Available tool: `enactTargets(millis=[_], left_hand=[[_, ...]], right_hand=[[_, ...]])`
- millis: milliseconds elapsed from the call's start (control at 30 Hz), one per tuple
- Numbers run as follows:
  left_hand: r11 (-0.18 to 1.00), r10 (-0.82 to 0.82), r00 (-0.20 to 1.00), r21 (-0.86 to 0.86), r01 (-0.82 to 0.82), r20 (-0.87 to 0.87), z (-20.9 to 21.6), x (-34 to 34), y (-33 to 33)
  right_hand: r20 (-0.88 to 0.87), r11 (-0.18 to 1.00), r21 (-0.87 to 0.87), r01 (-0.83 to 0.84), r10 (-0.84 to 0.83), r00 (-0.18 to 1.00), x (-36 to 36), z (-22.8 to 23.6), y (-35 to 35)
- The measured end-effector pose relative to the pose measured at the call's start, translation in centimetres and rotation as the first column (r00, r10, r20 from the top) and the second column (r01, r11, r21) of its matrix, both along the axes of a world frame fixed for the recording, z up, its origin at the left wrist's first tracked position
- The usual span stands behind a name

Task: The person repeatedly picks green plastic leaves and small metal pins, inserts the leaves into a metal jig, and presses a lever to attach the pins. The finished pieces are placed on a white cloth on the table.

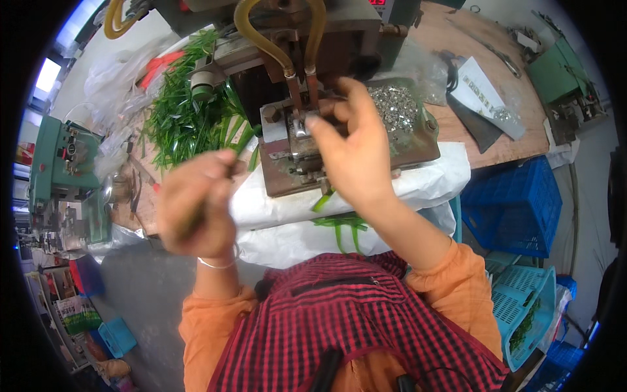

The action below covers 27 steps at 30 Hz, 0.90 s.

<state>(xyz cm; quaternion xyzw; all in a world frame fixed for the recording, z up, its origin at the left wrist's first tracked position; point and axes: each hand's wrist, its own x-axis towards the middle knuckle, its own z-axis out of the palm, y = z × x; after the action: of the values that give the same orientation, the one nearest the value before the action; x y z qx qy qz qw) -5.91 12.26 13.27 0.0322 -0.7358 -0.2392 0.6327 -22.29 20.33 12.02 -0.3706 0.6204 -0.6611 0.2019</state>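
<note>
My left hand (199,206), smeared by motion, is curled closed left of the bench machine (287,147). Something dark greenish shows among its fingers, but I cannot make it out. Green strips (245,140) from a loose pile (189,108) end close to its fingertips. My right hand (356,140) reaches over the machine's base, thumb and fingers drawn together beside the small metal fixture (302,125) under two copper-coloured bars (312,91). Whatever those fingers pinch is hidden. A short green strip (323,199) hangs at the machine's front edge, above more strips (343,225) on white sheeting.
Small shiny metal pieces (395,108) heap in a tray right of the machine. Yellowish hoses (261,39) loop above it. White sheeting (418,173) covers the table's front edge. Blue (516,206) and teal (522,307) crates stand low on the right. Another green machine (62,170) is at left.
</note>
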Motion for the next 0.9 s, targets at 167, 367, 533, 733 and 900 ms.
enactTargets(millis=[167, 367, 533, 733, 900], left_hand=[[0.914, 0.163, 0.913, -0.405, 0.002, 0.373, -2.1, -3.0, 0.8], [0.878, 0.152, 0.931, -0.478, 0.027, 0.332, -4.0, -4.7, -0.2], [0.879, 0.168, 0.930, -0.478, 0.009, 0.328, -4.0, -4.8, -0.2], [0.957, 0.134, 0.927, -0.290, -0.029, 0.349, -5.0, -3.7, 1.4], [0.950, 0.285, 0.861, -0.241, -0.197, 0.422, -4.9, 2.7, 4.5]], right_hand=[[0.034, 0.981, 0.121, -0.150, 0.146, 0.989, -3.3, 0.8, 1.7], [-0.279, 0.861, 0.050, 0.506, -0.475, 0.835, -13.8, -9.4, 5.5], [-0.457, 0.788, 0.462, 0.407, -0.182, 0.871, -11.5, -8.3, 9.4], [-0.810, 0.734, 0.326, 0.596, -0.109, 0.576, -9.7, -8.4, 7.3], [-0.783, 0.730, 0.312, 0.608, -0.165, 0.600, -9.5, -9.3, 6.9]])
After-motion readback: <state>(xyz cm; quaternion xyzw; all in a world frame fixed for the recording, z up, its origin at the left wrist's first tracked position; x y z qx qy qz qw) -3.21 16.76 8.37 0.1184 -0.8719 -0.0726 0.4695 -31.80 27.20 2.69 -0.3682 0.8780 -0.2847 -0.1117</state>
